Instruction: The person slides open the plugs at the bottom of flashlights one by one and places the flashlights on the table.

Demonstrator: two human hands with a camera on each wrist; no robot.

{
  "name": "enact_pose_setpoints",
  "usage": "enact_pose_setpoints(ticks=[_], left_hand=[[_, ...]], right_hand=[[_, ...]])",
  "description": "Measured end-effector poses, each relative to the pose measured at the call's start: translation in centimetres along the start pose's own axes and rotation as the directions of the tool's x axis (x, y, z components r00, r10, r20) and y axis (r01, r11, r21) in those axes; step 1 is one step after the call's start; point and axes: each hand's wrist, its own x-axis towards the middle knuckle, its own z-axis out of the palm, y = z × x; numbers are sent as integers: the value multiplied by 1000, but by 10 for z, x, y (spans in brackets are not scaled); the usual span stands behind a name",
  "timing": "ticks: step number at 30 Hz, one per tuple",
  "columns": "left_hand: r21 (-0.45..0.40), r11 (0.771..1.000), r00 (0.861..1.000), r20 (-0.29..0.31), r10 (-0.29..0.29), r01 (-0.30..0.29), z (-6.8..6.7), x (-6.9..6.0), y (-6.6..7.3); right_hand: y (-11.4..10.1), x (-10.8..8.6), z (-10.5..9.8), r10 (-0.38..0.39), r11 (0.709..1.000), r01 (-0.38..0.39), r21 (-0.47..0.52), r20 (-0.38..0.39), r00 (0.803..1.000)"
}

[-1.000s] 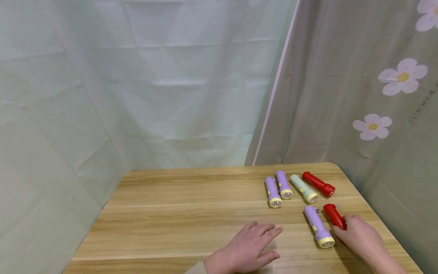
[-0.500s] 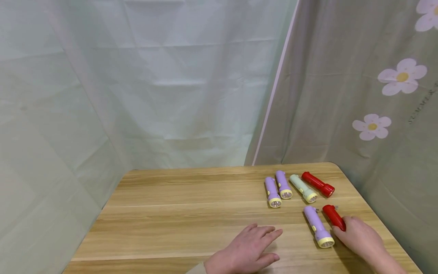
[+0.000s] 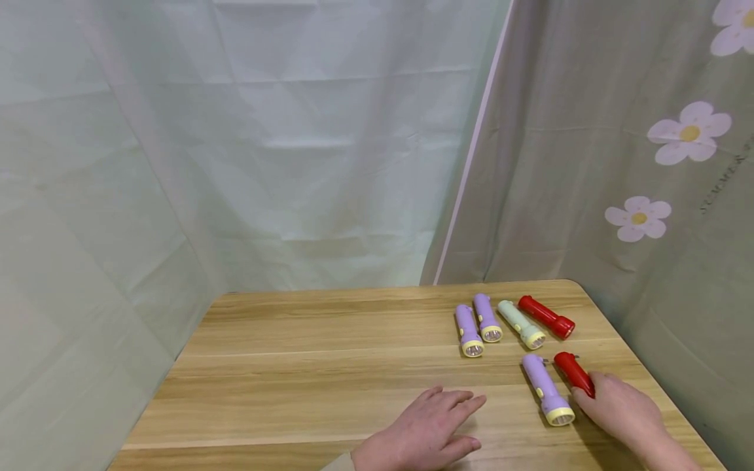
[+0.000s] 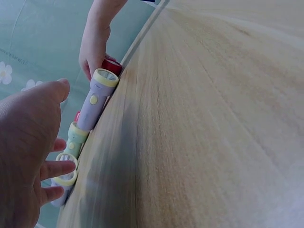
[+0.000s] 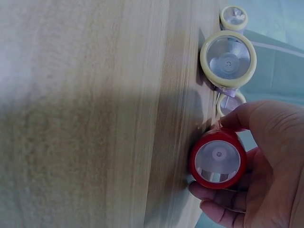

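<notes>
My right hand (image 3: 621, 405) holds a red flashlight (image 3: 574, 373) by its lens end, thumb on one side and fingers on the other. The right wrist view shows its round red-rimmed lens (image 5: 218, 161) facing the camera, low over or on the wood; I cannot tell which. Just left of it lies a purple flashlight (image 3: 548, 390) with a yellow rim and button. My left hand (image 3: 427, 428) is spread with fingers apart, holding nothing, left of that purple flashlight. In the left wrist view its fingers (image 4: 57, 168) stand clear of the wood, above a shadow.
Farther back on the wooden table (image 3: 306, 366) lie two purple flashlights (image 3: 468, 330), a pale green flashlight (image 3: 521, 324) and another red flashlight (image 3: 546, 316). Pale curtains (image 3: 330, 163) hang behind the table, and a flowered grey curtain (image 3: 589, 163) along its right side.
</notes>
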Motion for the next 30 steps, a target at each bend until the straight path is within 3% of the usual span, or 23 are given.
enact_pose_setpoints(ticks=[8, 12, 17, 22, 30], left_hand=[[-13, 1000, 1000, -13, 4, -4, 2, -1, 0], [3, 1000, 1000, -15, 5, -5, 2, -1, 0], [30, 1000, 1000, -26, 9, -8, -1, 0, 1], [79, 997, 999, -47, 3, 1, -6, 4, 2], [160, 987, 999, -52, 10, -1, -15, 15, 2]], right_hand=[[1, 2, -1, 8, 1000, -8, -11, 24, 1000], [4, 2, -11, 30, 999, -29, -30, 30, 999], [8, 5, -32, 16, 999, -18, -39, -68, 998], [12, 15, -46, -61, 998, 53, -43, -199, 978], [9, 44, -50, -116, 993, 109, -45, -227, 967]])
